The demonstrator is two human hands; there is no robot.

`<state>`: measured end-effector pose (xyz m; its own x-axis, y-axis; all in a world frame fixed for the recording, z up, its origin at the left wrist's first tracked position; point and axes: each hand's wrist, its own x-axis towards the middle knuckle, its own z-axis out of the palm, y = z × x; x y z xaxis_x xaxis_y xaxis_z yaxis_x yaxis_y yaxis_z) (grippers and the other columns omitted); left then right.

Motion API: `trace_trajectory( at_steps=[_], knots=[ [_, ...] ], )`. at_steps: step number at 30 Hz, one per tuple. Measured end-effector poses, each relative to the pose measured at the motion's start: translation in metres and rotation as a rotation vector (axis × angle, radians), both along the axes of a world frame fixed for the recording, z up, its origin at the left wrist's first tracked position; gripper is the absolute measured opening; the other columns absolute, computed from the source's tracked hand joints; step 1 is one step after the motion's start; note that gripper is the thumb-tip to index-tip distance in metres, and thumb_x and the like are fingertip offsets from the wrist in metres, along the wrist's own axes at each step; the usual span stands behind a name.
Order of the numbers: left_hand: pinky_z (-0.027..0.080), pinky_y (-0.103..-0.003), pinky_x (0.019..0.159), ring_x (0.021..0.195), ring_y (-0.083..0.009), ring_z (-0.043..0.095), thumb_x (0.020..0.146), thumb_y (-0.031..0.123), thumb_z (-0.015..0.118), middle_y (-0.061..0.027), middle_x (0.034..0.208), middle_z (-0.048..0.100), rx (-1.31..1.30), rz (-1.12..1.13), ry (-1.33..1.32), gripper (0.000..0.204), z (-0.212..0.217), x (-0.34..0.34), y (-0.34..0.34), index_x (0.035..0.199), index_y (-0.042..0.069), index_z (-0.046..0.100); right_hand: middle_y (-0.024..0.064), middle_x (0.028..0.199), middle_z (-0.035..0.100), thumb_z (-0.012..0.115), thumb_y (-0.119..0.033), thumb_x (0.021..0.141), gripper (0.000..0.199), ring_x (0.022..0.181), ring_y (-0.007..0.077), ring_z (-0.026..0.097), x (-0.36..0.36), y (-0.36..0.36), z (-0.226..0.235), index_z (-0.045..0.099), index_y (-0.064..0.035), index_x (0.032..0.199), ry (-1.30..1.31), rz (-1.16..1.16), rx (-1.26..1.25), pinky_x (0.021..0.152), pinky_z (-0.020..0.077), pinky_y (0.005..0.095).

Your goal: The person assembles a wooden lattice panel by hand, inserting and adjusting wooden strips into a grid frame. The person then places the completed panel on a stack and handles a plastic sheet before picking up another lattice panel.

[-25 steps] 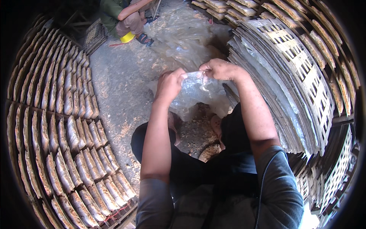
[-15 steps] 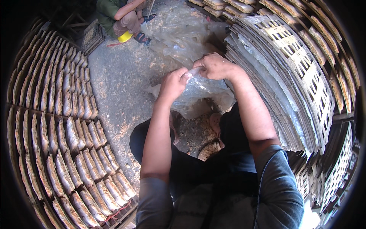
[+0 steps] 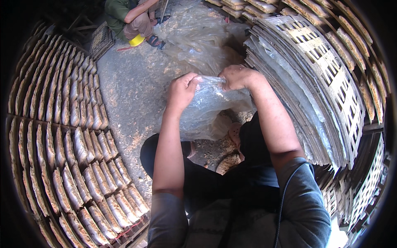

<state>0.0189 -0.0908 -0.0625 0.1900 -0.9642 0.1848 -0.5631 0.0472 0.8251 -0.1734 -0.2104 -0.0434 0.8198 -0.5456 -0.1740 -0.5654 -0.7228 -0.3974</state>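
A clear plastic sheet (image 3: 206, 103) hangs between my two hands, its upper edge stretched from one to the other. My left hand (image 3: 182, 91) pinches that edge at the left, thumb pressed against the fingers. At the right, my right hand (image 3: 239, 77) is closed on the same edge with its knuckles up. The lower part of the sheet drops in loose, wrinkled folds over the floor before my knees. Beyond my hands lies a heap of crumpled plastic sheeting (image 3: 194, 41).
Shelves of pale, brown-edged slabs (image 3: 78, 144) line the left side. On the right rises a tall stack of woven slatted trays (image 3: 326, 70) with plastic between layers. More slabs (image 3: 351, 49) stand at the far right. A co-worker (image 3: 132, 18) crouches at the far left. Crumbs litter the floor (image 3: 128, 95).
My hands have moved apart, drawing the plastic sheet's edge wider between them. The sheet now hangs lower and more spread out, covering more of the floor near my left foot.
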Motion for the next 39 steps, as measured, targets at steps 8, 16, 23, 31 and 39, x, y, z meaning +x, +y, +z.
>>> trace_trajectory(
  at_steps=[8,16,23,31,39],
  knots=[
    [0.049,-0.029,0.067,0.070,-0.0145,0.063,0.089,0.015,0.070,-0.0077,0.079,0.068,-0.193,0.040,-0.374,0.014,0.006,0.002,0.005,0.099,0.006,0.070,0.0144,0.100,0.073,0.075,-0.025,0.077,0.035,0.101,0.0313,0.067,0.009,0.003,0.022,0.073,-0.0126,0.109,-0.084,0.025,0.047,0.094,0.0460,0.0447],
    [0.049,-0.029,0.062,0.068,-0.0095,0.062,0.090,0.010,0.067,-0.0047,0.076,0.068,0.000,0.054,-0.140,0.014,0.004,0.001,0.005,0.102,0.004,0.070,0.0157,0.109,0.071,0.080,-0.022,0.074,0.043,0.103,0.0318,0.066,0.016,-0.003,0.010,0.070,-0.0116,0.114,-0.390,0.057,0.020,0.093,0.0485,0.0427],
    [0.048,-0.031,0.057,0.061,-0.0190,0.064,0.084,0.005,0.066,-0.0114,0.072,0.065,-0.013,0.143,0.071,0.016,0.006,0.003,0.002,0.099,0.006,0.069,0.0226,0.141,0.052,0.087,-0.034,0.070,0.103,0.131,0.0319,0.050,0.024,-0.012,-0.010,0.030,-0.0119,0.153,-0.725,-0.054,0.393,0.106,0.0406,0.0431],
    [0.049,-0.027,0.057,0.063,-0.0091,0.062,0.082,-0.005,0.062,-0.0062,0.078,0.070,-0.184,0.132,-0.144,0.024,-0.002,0.009,0.008,0.103,0.003,0.072,0.0210,0.117,0.067,0.083,-0.034,0.074,0.065,0.114,0.0305,0.062,0.040,0.001,-0.006,0.062,-0.0009,0.126,-0.421,0.006,0.550,0.097,0.0470,0.0379],
    [0.051,-0.028,0.066,0.071,-0.0138,0.067,0.080,-0.003,0.065,-0.0106,0.081,0.071,-0.339,0.261,-0.228,0.025,-0.001,0.017,0.009,0.102,0.006,0.073,0.0229,0.122,0.065,0.080,-0.039,0.077,0.063,0.118,0.0338,0.060,0.037,-0.012,-0.024,0.062,-0.0009,0.124,-0.014,0.074,0.228,0.099,0.0467,0.0407]
  ],
)
